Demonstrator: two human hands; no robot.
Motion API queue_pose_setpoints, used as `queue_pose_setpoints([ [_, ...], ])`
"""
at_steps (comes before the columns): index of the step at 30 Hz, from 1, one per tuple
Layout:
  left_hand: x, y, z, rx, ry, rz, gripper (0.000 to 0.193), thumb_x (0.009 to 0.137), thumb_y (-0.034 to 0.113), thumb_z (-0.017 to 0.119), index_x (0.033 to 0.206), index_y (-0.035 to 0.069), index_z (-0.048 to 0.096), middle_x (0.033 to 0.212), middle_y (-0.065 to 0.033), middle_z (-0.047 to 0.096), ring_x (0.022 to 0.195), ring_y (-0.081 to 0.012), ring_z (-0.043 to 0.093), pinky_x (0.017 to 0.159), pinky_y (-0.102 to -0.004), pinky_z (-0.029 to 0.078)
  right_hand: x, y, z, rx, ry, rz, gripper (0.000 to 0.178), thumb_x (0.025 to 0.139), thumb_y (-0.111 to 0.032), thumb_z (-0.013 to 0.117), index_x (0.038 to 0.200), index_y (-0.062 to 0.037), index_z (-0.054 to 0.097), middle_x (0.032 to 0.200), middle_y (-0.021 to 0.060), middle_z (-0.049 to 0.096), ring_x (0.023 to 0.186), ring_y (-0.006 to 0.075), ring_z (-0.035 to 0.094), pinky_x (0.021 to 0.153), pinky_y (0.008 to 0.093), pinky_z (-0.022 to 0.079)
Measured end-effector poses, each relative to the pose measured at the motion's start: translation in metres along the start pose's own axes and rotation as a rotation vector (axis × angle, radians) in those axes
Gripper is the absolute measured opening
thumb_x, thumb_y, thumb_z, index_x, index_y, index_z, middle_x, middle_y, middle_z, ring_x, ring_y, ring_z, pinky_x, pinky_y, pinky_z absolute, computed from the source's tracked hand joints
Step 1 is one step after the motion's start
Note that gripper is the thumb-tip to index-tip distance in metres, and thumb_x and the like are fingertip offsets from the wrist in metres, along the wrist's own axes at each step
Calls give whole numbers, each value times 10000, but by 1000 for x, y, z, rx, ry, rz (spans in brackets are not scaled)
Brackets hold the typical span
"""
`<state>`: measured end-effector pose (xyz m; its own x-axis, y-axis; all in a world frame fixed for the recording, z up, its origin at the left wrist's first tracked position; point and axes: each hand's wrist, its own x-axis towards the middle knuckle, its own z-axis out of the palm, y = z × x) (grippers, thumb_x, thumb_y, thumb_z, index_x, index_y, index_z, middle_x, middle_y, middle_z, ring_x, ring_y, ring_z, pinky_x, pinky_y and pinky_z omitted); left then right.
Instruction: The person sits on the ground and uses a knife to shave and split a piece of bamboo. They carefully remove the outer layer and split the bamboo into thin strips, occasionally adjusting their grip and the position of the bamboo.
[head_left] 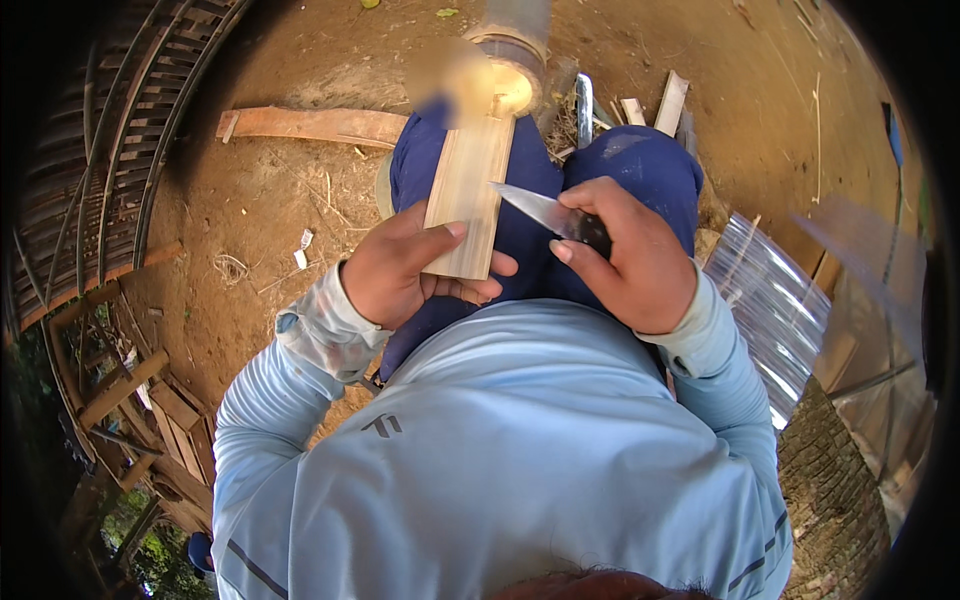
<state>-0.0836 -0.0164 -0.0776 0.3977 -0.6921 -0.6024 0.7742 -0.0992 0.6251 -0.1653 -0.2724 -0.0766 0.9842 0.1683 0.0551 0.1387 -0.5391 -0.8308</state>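
A flat, pale piece of wood (pixel 468 190) with straight grain lies lengthwise over my lap, pointing away from me. My left hand (pixel 400 262) grips its near end, thumb on top and fingers underneath. In my right hand (pixel 640 262) is a knife (pixel 532 207) with a dark handle and a pointed blade. The blade points left, its tip at the wood's right edge; whether it touches, I cannot tell. The far end of the wood reaches a round, pale cut end (pixel 512 88), partly lost in a blurred patch.
A long reddish plank (pixel 310 125) lies on the dirt beyond my left knee. Wood offcuts (pixel 672 103) and a shiny strip (pixel 584 110) lie ahead. Shiny corrugated sheet (pixel 768 315) and a rough trunk (pixel 835 490) are on my right. A slatted structure (pixel 130 130) stands far left.
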Motion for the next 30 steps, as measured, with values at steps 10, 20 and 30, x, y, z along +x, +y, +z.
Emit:
queue_pose_setpoints([
  [10, 1, 22, -11, -118, -77, -19, 515, 931, 68, 441, 1425, -69, 392, 1202, -247, 636, 1022, -350, 687, 874, -456, 602, 19, -9, 36, -13, -2, 68, 214, 1016, -245, 559, 1085, -44, 526, 832, 153, 653, 751, 367, 659, 660, 448, 507],
  [20, 34, -4, -13, -172, -227, -38, 485, 859, 112, 467, 1305, -78, 465, 1032, -221, 641, 887, -341, 677, 843, -428, 555, 16, 9, 39, -15, -22, 170, 339, 1043, -326, 499, 886, -33, 561, 715, 167, 624, 657, 367, 637, 589, 450, 495],
  [30, 38, 0, -4, -226, -203, -155, 517, 812, 145, 480, 1277, -81, 489, 1024, -184, 630, 889, -285, 653, 847, -386, 535, 20, 18, 26, -110, -45, 145, 311, 980, -313, 597, 836, -47, 528, 721, 140, 613, 619, 327, 634, 528, 415, 493],
])
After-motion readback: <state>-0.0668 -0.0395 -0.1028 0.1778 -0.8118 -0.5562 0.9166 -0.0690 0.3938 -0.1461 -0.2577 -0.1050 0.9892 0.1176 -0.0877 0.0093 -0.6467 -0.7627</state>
